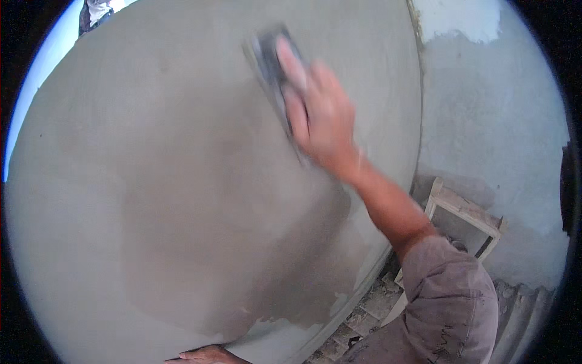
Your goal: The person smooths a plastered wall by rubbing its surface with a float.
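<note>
My right hand (324, 115) is closed round the handle of a plastering trowel (270, 57), blurred by motion. The trowel's long, narrow blade lies against the grey plastered wall (182, 151), tilted with its top toward the left. Below it, a large darker, damp-looking patch spreads over the plaster. At the lower edge, my left hand (209, 354) shows only in part. Its fingers point left and look stretched out along the wall surface, with nothing visible in them.
At the right, a second wall (491, 121) meets the plastered one at a corner. A wooden frame (464, 209) leans there, beside my arm. Rubble-strewn floor (357, 318) runs along the wall's foot, and corrugated sheeting (521, 315) stands at lower right.
</note>
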`<state>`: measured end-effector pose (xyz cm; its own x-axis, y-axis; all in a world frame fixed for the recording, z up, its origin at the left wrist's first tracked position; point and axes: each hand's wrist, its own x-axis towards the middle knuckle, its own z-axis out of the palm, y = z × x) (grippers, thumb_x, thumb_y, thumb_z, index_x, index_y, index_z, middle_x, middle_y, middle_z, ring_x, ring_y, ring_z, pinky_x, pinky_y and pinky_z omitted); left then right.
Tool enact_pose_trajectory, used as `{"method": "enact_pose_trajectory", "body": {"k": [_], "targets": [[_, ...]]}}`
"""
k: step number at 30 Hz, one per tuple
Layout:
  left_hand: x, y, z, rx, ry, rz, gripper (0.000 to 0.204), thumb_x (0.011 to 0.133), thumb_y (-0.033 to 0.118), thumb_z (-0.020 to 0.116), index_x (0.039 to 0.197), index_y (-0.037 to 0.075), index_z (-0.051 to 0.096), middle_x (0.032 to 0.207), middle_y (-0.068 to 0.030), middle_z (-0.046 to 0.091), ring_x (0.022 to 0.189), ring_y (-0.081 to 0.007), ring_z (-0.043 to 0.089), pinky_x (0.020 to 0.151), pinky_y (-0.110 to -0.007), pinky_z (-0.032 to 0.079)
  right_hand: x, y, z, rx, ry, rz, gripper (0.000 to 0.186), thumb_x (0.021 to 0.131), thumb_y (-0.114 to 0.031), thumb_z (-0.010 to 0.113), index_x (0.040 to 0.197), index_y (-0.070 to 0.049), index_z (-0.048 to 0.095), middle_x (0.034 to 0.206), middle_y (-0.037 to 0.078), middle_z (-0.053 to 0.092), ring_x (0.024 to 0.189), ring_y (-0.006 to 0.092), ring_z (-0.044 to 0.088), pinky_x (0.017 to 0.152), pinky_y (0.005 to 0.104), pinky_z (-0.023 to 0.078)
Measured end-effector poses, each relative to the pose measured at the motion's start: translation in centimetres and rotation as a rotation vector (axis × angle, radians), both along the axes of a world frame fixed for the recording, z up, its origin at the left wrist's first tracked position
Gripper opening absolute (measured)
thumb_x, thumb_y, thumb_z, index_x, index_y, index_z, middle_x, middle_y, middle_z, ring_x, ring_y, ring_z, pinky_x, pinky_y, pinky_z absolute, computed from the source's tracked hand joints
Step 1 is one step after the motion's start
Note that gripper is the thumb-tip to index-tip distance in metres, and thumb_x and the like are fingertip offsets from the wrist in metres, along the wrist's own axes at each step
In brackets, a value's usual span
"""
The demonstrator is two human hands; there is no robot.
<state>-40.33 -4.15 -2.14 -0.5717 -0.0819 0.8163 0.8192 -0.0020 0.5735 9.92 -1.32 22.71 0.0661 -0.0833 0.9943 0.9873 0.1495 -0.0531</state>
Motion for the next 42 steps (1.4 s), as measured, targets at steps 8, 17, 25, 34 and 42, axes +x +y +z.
{"method": "enact_pose_trajectory", "body": {"k": [8, 17, 25, 34, 42], "targets": [[0.1, 0.6, 1.3, 0.011, 0.073, -0.042, 0.063, 0.112, 0.044, 0.026, 0.160, 0.003, 0.029, 0.166, -0.0181, 0.027, 0.154, -0.0354, 0.022, 0.126, -0.051, 0.017, 8.0, 0.2, -1.1, 0.185, 0.317, -0.093, 0.062, 0.092, -0.010, 0.060, 0.152, -0.012, 0.049, 0.091, 0.016, 0.059, 0.078, 0.0356, 0.059, 0.073, 0.0442, 0.051], [0.3, 1.0, 0.6, 0.060, 0.057, -0.099, 0.064, 0.111, 0.044, 0.026, 0.160, 0.002, 0.029, 0.166, -0.0182, 0.027, 0.154, -0.0356, 0.022, 0.126, -0.051, 0.017, -0.5, -2.0, -10.6, -0.048, 0.237, 0.011, 0.065, 0.089, -0.002, 0.061, 0.153, -0.009, 0.047, 0.087, 0.019, 0.056, 0.075, 0.0361, 0.057, 0.070, 0.0456, 0.050], [2.3, 0.5, 1.7, 0.097, 0.028, -0.156, 0.064, 0.111, 0.045, 0.026, 0.159, 0.002, 0.029, 0.166, -0.0182, 0.027, 0.154, -0.0358, 0.022, 0.126, -0.051, 0.017, 2.7, 1.4, 2.4, 0.193, 0.213, -0.083, 0.059, 0.088, -0.010, 0.061, 0.146, -0.010, 0.055, 0.089, 0.019, 0.059, 0.077, 0.0372, 0.060, 0.072, 0.0480, 0.051], [3.0, 0.1, 2.4, 0.114, 0.017, -0.176, 0.065, 0.111, 0.045, 0.026, 0.159, 0.002, 0.029, 0.166, -0.0183, 0.027, 0.154, -0.0361, 0.022, 0.125, -0.052, 0.017, 4.9, -0.3, -9.3, 0.117, 0.368, -0.013, 0.060, 0.091, -0.009, 0.059, 0.151, -0.012, 0.051, 0.089, 0.019, 0.056, 0.079, 0.0371, 0.057, 0.075, 0.0471, 0.050], [3.2, 0.7, 2.5, 0.143, -0.022, -0.196, 0.066, 0.111, 0.046, 0.027, 0.159, 0.001, 0.029, 0.166, -0.0184, 0.027, 0.154, -0.0363, 0.022, 0.125, -0.052, 0.017, 0.0, -0.9, -10.4, -0.037, 0.354, 0.064, 0.063, 0.089, -0.002, 0.059, 0.151, -0.011, 0.051, 0.090, 0.021, 0.057, 0.078, 0.0381, 0.058, 0.073, 0.0461, 0.050]]}}
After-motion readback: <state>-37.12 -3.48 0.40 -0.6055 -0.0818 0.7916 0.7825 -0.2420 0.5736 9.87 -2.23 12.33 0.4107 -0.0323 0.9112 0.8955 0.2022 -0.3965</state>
